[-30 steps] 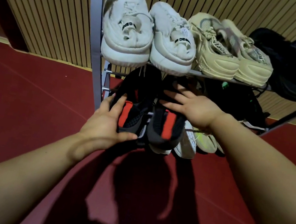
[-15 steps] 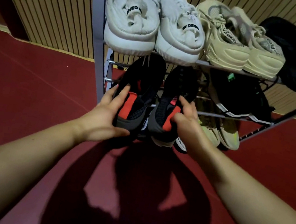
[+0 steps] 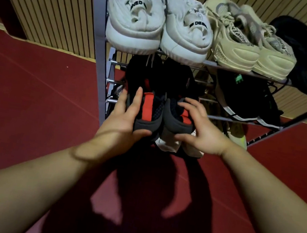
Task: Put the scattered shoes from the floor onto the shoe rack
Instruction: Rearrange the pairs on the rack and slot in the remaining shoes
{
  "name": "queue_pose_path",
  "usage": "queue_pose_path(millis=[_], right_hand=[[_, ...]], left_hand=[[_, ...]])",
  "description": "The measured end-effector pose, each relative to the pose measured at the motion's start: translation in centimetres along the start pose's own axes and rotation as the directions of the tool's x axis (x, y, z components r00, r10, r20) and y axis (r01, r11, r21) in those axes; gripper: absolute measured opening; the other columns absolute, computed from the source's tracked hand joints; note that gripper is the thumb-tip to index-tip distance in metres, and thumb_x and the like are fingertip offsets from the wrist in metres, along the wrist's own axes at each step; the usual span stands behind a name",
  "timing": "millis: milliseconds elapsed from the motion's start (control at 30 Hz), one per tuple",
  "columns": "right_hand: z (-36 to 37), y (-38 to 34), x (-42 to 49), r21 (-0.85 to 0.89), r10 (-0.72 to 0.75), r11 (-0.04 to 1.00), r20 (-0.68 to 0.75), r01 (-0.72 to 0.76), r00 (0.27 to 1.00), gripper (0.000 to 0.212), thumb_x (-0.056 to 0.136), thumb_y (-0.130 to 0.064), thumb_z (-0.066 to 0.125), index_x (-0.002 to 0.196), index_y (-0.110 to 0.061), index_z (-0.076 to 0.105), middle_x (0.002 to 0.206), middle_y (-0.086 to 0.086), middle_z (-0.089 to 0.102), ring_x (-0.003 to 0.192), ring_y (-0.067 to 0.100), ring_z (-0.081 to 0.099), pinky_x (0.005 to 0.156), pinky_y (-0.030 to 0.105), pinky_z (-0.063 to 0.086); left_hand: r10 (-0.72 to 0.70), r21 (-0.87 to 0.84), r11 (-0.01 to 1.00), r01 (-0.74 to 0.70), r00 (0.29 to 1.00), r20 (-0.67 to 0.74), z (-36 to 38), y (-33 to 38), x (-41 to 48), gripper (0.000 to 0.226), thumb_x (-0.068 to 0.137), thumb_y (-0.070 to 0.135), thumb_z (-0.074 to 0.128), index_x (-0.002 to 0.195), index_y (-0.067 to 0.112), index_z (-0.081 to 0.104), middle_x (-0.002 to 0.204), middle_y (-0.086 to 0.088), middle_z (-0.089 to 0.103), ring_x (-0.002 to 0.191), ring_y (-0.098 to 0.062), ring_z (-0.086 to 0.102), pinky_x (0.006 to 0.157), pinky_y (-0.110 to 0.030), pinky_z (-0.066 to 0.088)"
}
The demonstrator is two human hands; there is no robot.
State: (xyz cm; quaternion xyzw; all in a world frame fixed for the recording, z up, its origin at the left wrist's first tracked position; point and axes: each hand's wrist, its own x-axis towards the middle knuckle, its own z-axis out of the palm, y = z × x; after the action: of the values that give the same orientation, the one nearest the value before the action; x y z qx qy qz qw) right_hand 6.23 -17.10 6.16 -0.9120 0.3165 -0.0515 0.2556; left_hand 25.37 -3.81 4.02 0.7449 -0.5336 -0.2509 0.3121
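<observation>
At the middle tier of the shoe rack (image 3: 101,17), left end: black-and-red pair, toes pointing in, heels out toward the camera. Left hand (image 3: 126,120) grips the heel of the left shoe (image 3: 147,113), fingers up its outer side and thumb under the sole edge. Right hand (image 3: 200,130) curls over the heel of the right shoe (image 3: 176,120), thumb below. Both hands are clamped, one shoe each, held close so the pair goes in side by side. Likely a final push and align, since the heels overhang the front rail. Too dark underneath to tell if the soles sit fully on the bars. Top tier has white sneakers (image 3: 136,19) and beige sneakers (image 3: 240,43), heels out too, so this pair matches that layout. Black shoes (image 3: 247,103) fill the tier's right side.
</observation>
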Motion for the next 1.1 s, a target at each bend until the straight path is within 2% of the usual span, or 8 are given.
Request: queue_pose_path(millis=[167, 267, 400, 533, 667, 867, 1000, 1100], right_hand=[[1.3, 0.3, -0.7, 0.065, 0.132, 0.990, -0.153, -0.124, 0.979, 0.117, 0.069, -0.036, 0.080, 0.148, -0.031, -0.005, 0.158, 0.002, -0.014, 0.141, 0.006, 0.000, 0.113, 0.023, 0.012], [2.8, 0.0, -1.3, 0.289, 0.272, 0.936, -0.225, -0.202, 0.936, 0.123, 0.066, -0.040, 0.081, 0.150, -0.022, -0.008, 0.159, 0.000, 0.009, 0.144, 0.010, 0.013, 0.117, 0.031, 0.019], [3.8, -0.4, -1.4, 0.285, 0.300, 0.934, -0.291, -0.217, 0.908, 0.112, 0.071, -0.049, 0.072, 0.150, -0.024, -0.003, 0.157, -0.001, 0.017, 0.142, 0.013, 0.022, 0.114, 0.034, 0.026], [3.7, -0.2, -1.3, 0.271, 0.287, 0.941, -0.315, -0.204, 0.905, 0.109, 0.072, -0.055, 0.069, 0.150, -0.028, -0.002, 0.157, -0.003, 0.019, 0.143, 0.015, 0.022, 0.114, 0.046, 0.026], [3.0, -0.1, 0.4, 0.207, 0.292, 0.949, -0.295, -0.237, 0.910, 0.107, 0.077, -0.052, 0.067, 0.151, -0.023, -0.004, 0.158, 0.001, 0.014, 0.144, 0.019, 0.020, 0.113, 0.050, 0.025], [1.2, 0.9, 0.4, -0.018, 0.287, 0.954, -0.221, -0.299, 0.932, 0.087, 0.088, -0.056, 0.050, 0.151, -0.023, 0.000, 0.159, 0.001, 0.006, 0.146, 0.022, -0.006, 0.114, 0.046, 0.004], [-2.4, 4.5, 0.6, 0.041, 0.531, 0.795, -0.527, -0.605, 0.663, 0.073, 0.092, -0.056, 0.042, 0.149, -0.015, 0.020, 0.156, 0.016, 0.014, 0.145, 0.032, 0.007, 0.114, 0.048, 0.011], [-3.9, 7.4, 0.5, -0.084, 0.741, 0.536, -0.430, -0.840, 0.515, 0.080, 0.088, -0.062, 0.044, 0.150, -0.021, 0.014, 0.156, 0.018, 0.008, 0.143, 0.037, 0.004, 0.114, 0.051, 0.010]], left_hand=[[-0.041, 0.040, 0.998, 0.046, 0.993, -0.114, 1.1, 0.1, 0.4, 0.114, 0.077, 0.045, 0.071, 0.148, 0.024, -0.016, 0.159, -0.002, -0.010, 0.146, -0.020, -0.007, 0.118, -0.039, 0.001], [-0.050, 0.020, 0.998, 0.053, 0.988, -0.149, 0.4, -1.0, 0.0, 0.123, 0.070, 0.049, 0.075, 0.148, 0.022, -0.016, 0.159, -0.003, -0.005, 0.143, -0.011, -0.013, 0.115, -0.034, -0.008], [-0.029, 0.132, 0.990, 0.042, 0.994, -0.102, 0.2, -1.8, 0.1, 0.114, 0.073, 0.062, 0.063, 0.151, 0.014, -0.004, 0.159, -0.005, 0.000, 0.144, -0.017, -0.015, 0.113, -0.036, -0.015], [-0.050, 0.151, 0.986, 0.068, 0.992, -0.120, 0.4, -2.2, 0.9, 0.123, 0.053, 0.084, 0.042, 0.151, 0.015, 0.011, 0.156, -0.011, 0.018, 0.146, -0.027, 0.006, 0.118, -0.042, 0.008], [-0.094, 0.244, 0.959, 0.142, 0.976, -0.196, 0.3, -1.5, 1.9, 0.099, 0.066, 0.074, 0.051, 0.140, 0.010, 0.034, 0.135, -0.012, 0.048, 0.129, -0.029, 0.040, 0.100, -0.043, 0.037], [-0.047, 0.243, 0.962, 0.122, 0.956, -0.290, 1.4, 0.4, 1.0, 0.092, 0.084, 0.045, 0.062, 0.150, 0.006, 0.010, 0.155, -0.019, 0.013, 0.142, -0.032, 0.015, 0.112, -0.043, 0.016], [0.353, 0.513, 0.842, -0.170, 0.891, -0.284, 1.8, 0.7, 1.7, 0.087, 0.073, 0.025, 0.071, 0.146, 0.007, 0.027, 0.143, -0.032, 0.031, 0.130, -0.048, 0.031, 0.110, -0.059, 0.015], [0.493, 0.628, 0.710, -0.319, 0.862, -0.120, 2.8, 0.6, 2.2, 0.078, 0.065, 0.035, 0.063, 0.138, 0.014, 0.046, 0.143, -0.028, 0.037, 0.128, -0.048, 0.037, 0.109, -0.054, 0.017]])
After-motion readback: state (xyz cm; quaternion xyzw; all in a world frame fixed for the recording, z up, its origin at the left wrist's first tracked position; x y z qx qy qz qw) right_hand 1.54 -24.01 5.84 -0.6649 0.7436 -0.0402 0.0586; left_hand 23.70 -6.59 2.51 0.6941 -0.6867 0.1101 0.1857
